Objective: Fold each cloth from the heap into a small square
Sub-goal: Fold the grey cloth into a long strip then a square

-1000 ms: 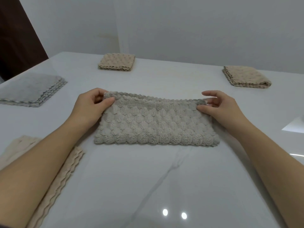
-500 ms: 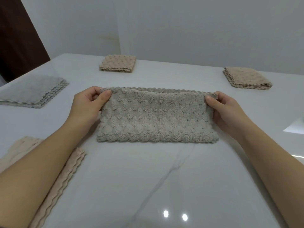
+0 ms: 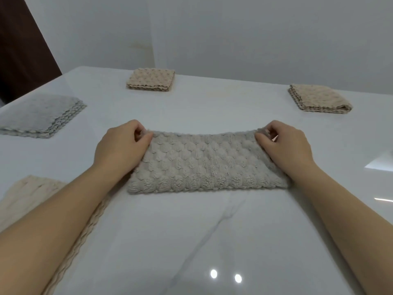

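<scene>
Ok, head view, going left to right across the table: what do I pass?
Grey cloth stack, left hand, half-folded cloth, right hand. Left out for overlap: cream heap, far tan square, right tan square.

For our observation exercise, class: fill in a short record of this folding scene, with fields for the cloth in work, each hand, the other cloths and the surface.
Cloth in work: grey-beige cloth, folded into a long strip, lying on the table
Left hand: pinches its far left corner
Right hand: pinches its far right corner
Already folded: far-centre beige cloth; far-right beige cloth
Stacks: grey stack at left; cream stack under the left forearm
Surface: white, veined, glossy
</scene>
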The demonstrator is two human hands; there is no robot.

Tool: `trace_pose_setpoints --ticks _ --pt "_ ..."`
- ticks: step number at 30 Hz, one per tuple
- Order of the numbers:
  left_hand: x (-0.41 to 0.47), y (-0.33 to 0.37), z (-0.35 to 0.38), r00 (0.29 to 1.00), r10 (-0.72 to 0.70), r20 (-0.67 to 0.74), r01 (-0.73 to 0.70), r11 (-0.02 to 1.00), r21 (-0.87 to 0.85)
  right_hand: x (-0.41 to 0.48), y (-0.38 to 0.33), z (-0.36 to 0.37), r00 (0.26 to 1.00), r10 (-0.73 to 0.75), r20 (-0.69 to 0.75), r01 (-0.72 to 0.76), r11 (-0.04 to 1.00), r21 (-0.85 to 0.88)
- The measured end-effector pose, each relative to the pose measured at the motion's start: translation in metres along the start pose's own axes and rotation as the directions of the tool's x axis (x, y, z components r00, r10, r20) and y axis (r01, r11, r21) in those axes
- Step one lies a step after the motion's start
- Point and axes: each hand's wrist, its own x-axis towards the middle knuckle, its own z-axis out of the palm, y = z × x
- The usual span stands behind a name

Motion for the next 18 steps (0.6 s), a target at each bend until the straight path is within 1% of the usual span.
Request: trace_pose_setpoints --ticks 1,5,8,9,11,13,15,16,17,18 --pt "0.000 0.000 0.001 1.000 -0.009 -0.012 0.010 1.000 0.017 0.001 0.002 0.001 1.000 -0.002 -0.001 0.001 0.999 -0.042" --pt "0.001 -0.003 0.004 0.998 -0.006 -0.067 0.008 0.999 0.035 0.003 0.005 0.005 1.000 0.019 -0.017 -0.020 0.999 -0.049" --pt "0.003 -0.007 0.008 0.998 -0.010 -0.056 0.016 0.993 0.118 0.004 0.005 0.007 1.000 0.027 -0.009 -0.028 0.991 -0.134" --pt "0.003 -0.007 0.010 0.998 -0.013 -0.054 0.021 0.990 0.143 0.005 0.005 0.008 0.999 0.036 -0.009 -0.037 0.990 -0.136" --pt "0.004 -0.006 0.011 0.998 -0.022 -0.059 0.029 0.991 0.133 0.006 0.006 0.009 0.998 0.059 -0.026 -0.060 0.998 -0.037" --pt "0.003 -0.003 0.006 0.995 -0.008 -0.101 0.016 0.997 0.078 0.005 0.006 0.002 0.994 0.066 -0.090 -0.060 0.996 0.068" --pt "-0.001 0.004 -0.004 0.986 0.082 -0.148 -0.075 0.996 0.048 0.001 -0.001 -0.006 0.993 -0.016 -0.120 0.020 0.999 0.030" --pt "-0.005 0.012 -0.008 0.980 0.155 -0.121 -0.150 0.987 0.049 -0.003 -0.009 -0.008 0.993 -0.088 -0.081 0.087 0.996 -0.027" --pt "-0.009 0.023 -0.011 0.971 0.234 -0.043 -0.231 0.971 0.058 -0.009 -0.019 -0.007 0.986 -0.164 0.009 0.165 0.983 -0.084" --pt "-0.014 0.035 -0.010 0.951 0.302 0.068 -0.307 0.949 0.067 -0.016 -0.031 -0.003 0.966 -0.222 0.134 0.239 0.962 -0.130"
